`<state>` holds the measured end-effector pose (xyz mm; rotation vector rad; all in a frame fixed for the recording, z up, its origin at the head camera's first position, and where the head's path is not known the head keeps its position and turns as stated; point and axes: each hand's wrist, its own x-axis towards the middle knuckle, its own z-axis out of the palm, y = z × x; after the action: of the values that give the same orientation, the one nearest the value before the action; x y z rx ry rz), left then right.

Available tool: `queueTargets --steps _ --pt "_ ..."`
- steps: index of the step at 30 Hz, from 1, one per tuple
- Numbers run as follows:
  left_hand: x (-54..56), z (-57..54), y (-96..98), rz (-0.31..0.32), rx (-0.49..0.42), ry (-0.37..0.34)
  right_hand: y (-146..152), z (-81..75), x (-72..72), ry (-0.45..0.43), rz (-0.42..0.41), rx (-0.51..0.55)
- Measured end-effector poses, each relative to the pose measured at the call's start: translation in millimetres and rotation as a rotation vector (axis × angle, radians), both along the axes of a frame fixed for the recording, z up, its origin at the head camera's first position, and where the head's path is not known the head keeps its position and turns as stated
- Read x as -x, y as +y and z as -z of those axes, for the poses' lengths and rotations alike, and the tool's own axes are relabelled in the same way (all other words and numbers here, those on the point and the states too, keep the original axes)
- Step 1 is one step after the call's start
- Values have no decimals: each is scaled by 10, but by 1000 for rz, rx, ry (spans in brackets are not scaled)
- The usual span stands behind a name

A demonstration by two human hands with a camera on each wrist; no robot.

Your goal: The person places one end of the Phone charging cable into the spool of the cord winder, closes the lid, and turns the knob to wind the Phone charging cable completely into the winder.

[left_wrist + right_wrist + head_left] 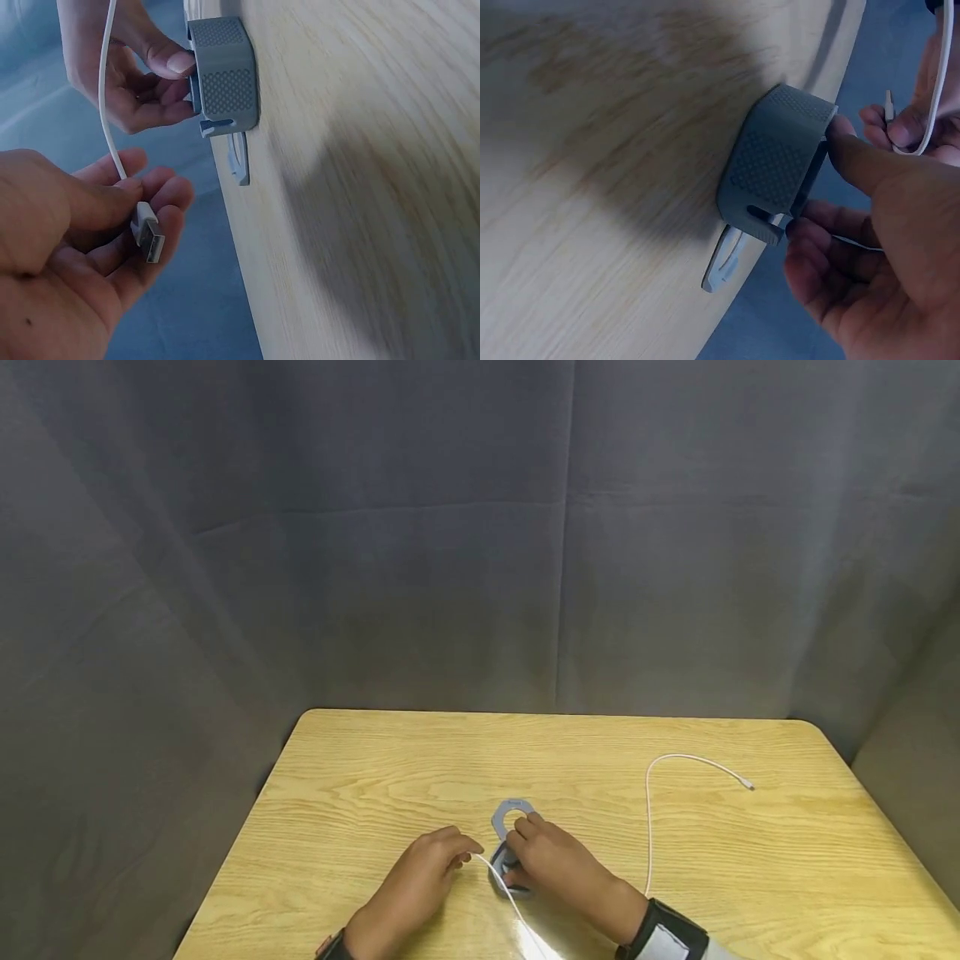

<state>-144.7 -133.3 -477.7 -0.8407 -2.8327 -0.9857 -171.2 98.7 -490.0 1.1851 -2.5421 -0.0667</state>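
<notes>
My left hand [423, 881] pinches a white USB cable [513, 906] between thumb and fingers, just behind its metal plug [154, 244]. The plug points away from the grip, over the curled fingers. A grey octagonal cable case [229, 82] with dotted side panels stands on the table, and my right hand [558, 864] grips it at its open top, thumb on one side and fingers on the other. A slot shows in the wall of the case [769, 157]. Beside its base, a flat grey ring-shaped piece [498, 818] lies on the far side. The right hand covers part of the case's inside.
Both hands are over the front middle of a wooden table [360, 777]. To the right, a length of white cable [648, 835] curves across the tabletop and ends in a small connector [745, 782]. Dark grey curtains [450, 568] hang behind the table and at its sides.
</notes>
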Motion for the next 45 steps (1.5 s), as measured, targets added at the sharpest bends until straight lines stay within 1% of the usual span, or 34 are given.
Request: queueTargets --steps 1,2,3,4,5,7,9,10,11,12,13,14,16,19,22,25,27,30,35,37,42,45 --pt "-1 6 9 3 -5 3 1 -2 -13 -7 15 8" --pt "1 12 19 3 -11 7 5 -10 -29 -33 30 32" --pt "4 19 31 1 -16 15 10 -26 -48 -77 46 72" --pt "6 25 44 1 -25 29 13 -49 -68 -148 58 132" --pt "11 34 59 3 -35 45 17 -77 -91 -243 67 204" --pt "21 48 98 6 -62 79 30 -137 -140 -476 64 377" --pt "27 59 143 12 -93 106 43 -193 -186 -700 62 524" --pt "27 63 166 19 -107 117 52 -213 -204 -778 63 572" --pt "28 66 188 26 -116 124 63 -227 -220 -832 66 607" --pt "29 68 210 26 -123 129 77 -237 -232 -860 71 635" --pt "30 71 229 23 -119 138 91 -242 -240 -854 81 651" --pt "31 73 247 18 -111 144 107 -242 -245 -823 92 665" --pt "39 83 276 16 -85 139 149 -230 -250 -725 134 677" --pt "52 101 294 10 -45 103 204 -195 -250 -561 192 661" --pt "50 122 291 5 -40 62 219 -147 -242 -430 203 624" --pt "47 151 286 -8 -51 50 197 -106 -238 -346 197 596" --pt "52 179 293 -13 -52 49 180 -89 -244 -321 201 586" --pt "69 220 309 -20 -49 39 164 -79 -256 -318 209 573" --pt "79 231 308 -36 -46 -10 151 -85 -278 -349 209 543" --pt "78 230 309 -44 -33 -24 149 -76 -284 -349 212 525" --pt "92 255 326 -55 7 -29 134 -41 -276 -322 212 485" --pt "101 272 336 -55 13 -14 131 -40 -267 -311 219 464"
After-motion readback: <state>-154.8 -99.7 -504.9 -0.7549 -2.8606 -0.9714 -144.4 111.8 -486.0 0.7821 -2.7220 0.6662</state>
